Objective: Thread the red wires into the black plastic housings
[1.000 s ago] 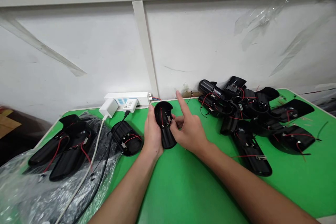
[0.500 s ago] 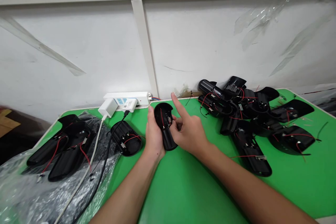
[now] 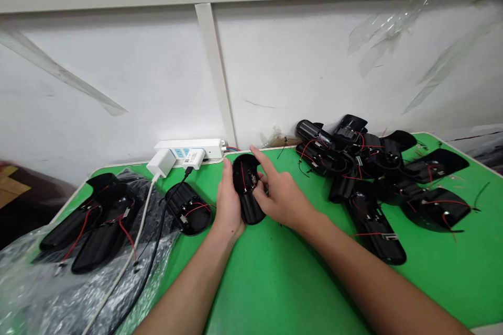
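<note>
In the middle of the head view, a black plastic housing (image 3: 251, 208) with a rounded hollow top stands tilted above the green table. A red wire (image 3: 243, 175) runs inside it. My left hand (image 3: 228, 201) is wrapped round its left side, the thumb along the edge. My right hand (image 3: 281, 196) is at its right edge, thumb reaching inside near a small pale connector (image 3: 254, 180) and index finger stretched up past the rim. The other right fingers are curled and partly hidden behind the housing; whether they also pinch the connector cannot be seen.
More black housings with red wires lie heaped at right (image 3: 377, 220). Another housing (image 3: 192, 209) lies left of my hands. Two sit on plastic wrap (image 3: 47, 293) at far left. A white power strip (image 3: 208, 147) with chargers stands against the wall; white and black cables (image 3: 155, 256) trail forward.
My right index finger has dipped and shifted a little left toward the housing's rim. The housing stays in my left hand, almost in the same place.
</note>
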Available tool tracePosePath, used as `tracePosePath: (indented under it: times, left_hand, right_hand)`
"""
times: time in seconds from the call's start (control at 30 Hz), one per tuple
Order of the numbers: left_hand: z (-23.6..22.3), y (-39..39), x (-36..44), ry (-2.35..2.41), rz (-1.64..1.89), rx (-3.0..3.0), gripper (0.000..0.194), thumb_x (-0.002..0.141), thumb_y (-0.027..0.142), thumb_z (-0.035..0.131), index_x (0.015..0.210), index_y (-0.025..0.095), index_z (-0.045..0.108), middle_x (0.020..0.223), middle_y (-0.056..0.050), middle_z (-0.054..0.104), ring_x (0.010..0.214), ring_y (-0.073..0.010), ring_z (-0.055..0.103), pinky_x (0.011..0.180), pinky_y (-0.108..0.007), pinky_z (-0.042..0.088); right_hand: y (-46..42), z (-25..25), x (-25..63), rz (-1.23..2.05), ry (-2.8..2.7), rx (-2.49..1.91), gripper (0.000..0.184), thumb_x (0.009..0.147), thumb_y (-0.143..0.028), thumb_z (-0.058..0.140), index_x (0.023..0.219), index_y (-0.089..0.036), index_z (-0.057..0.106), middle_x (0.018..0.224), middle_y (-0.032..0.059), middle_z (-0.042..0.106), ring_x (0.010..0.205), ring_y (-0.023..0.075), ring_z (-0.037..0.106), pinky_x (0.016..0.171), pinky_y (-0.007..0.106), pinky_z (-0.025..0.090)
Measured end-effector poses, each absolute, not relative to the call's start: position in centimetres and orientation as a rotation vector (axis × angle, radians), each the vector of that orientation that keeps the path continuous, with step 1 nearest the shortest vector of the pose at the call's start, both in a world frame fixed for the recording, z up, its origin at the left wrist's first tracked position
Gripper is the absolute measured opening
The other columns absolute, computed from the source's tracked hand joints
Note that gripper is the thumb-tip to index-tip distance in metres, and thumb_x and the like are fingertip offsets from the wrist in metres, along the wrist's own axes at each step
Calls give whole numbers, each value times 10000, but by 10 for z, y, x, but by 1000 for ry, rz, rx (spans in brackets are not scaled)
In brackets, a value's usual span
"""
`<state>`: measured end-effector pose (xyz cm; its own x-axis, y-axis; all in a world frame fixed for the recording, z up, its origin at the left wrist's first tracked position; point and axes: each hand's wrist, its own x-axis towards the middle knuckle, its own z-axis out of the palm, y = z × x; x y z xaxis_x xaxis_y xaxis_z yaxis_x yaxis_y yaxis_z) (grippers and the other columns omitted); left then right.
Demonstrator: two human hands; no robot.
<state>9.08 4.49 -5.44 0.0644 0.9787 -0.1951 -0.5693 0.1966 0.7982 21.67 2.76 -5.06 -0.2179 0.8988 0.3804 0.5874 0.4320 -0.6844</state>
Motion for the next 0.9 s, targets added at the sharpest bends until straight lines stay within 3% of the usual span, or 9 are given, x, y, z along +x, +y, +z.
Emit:
tracePosePath:
  times: [0.23,0.5,0.7,0.9]
  left_hand:
    - [-54,47,89,819,1256,638,616,801,749,628,977,164,704,798,-51,722,807,-227,729,742,-306,589]
    - [-53,45,92,1017,1214,594,645,739,813,631,836,176,672,774,-71,706,810,-252,723,693,-325,585]
    - [-57,45,92,982,1246,652,665,759,820,599,877,174,701,804,-80,710,817,-247,721,699,-328,589]
    - [-59,49,90,960,1327,656,698,797,824,550,902,155,720,770,-102,700,790,-254,720,677,-337,586]
  right_hand:
    - [26,-48,219,509,-1924,-1247,940,835,-115,486,1647,-273,41,583,-92,519,463,133,501,545,201,394]
    - [23,-43,218,354,-2027,-1222,976,788,-84,467,1650,-233,33,574,-85,547,437,142,467,511,218,347]
    - [22,-44,214,331,-2018,-1245,948,783,-84,463,1650,-219,105,570,-75,547,424,135,432,497,215,338]
    - [25,-52,210,596,-1691,-1219,827,817,-133,504,1607,-232,280,557,-90,535,456,109,457,551,209,401]
